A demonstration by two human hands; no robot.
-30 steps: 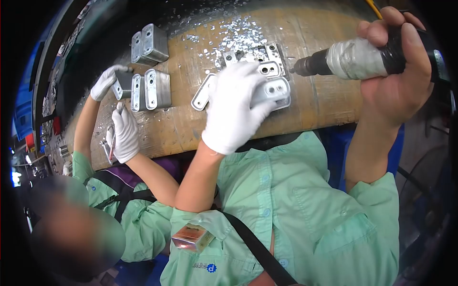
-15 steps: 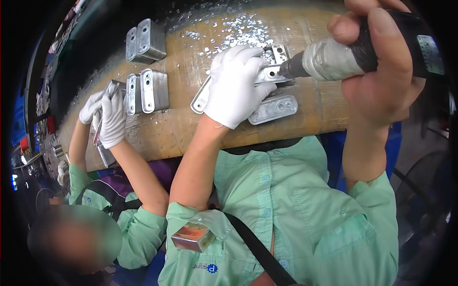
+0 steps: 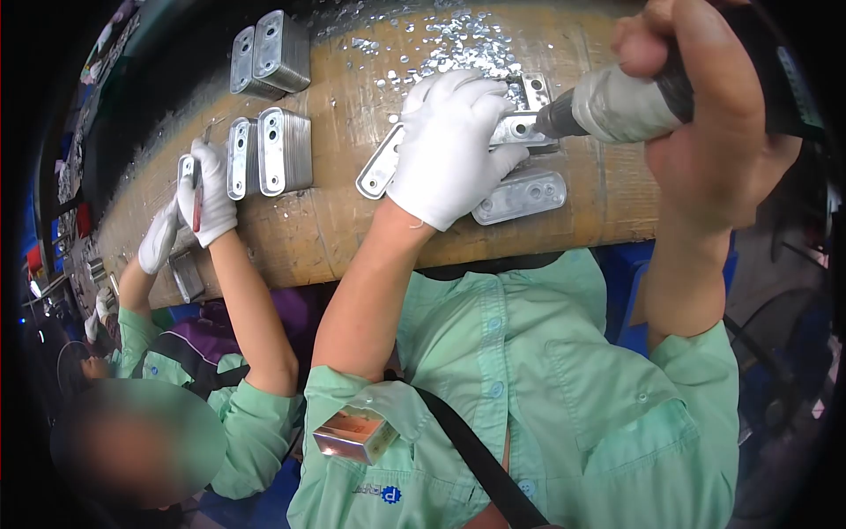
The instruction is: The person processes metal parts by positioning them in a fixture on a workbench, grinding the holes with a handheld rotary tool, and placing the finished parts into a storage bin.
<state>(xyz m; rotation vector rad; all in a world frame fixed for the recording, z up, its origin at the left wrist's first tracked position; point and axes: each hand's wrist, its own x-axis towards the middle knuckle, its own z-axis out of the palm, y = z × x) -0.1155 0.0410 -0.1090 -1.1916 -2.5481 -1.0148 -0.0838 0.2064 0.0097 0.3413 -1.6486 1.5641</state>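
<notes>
My left hand (image 3: 454, 145), in a white glove, is closed over a small silver metal plate (image 3: 503, 132) and presses it down on the bench. Part of that plate is hidden under the fingers. My bare right hand (image 3: 718, 115) grips a black power screwdriver (image 3: 624, 104) whose front is wrapped in pale tape. The tool's dark tip meets the right end of the plate, beside a hole. Below my left hand lies a rounded oblong metal plate (image 3: 520, 197), and another oblong plate (image 3: 381, 163) sticks out on its left side.
Shiny metal discs (image 3: 458, 44) are scattered over the far side of the brown bench (image 3: 352, 238). Stacks of oblong plates (image 3: 284, 152) stand at left, with more stacks (image 3: 282, 48) behind. A co-worker's gloved hands (image 3: 211, 194) handle a metal piece farther left.
The view has shifted slightly. My hands keep their hold, with the screwdriver tip still at the plate. The co-worker's hands have moved apart and changed their grip on the metal piece.
</notes>
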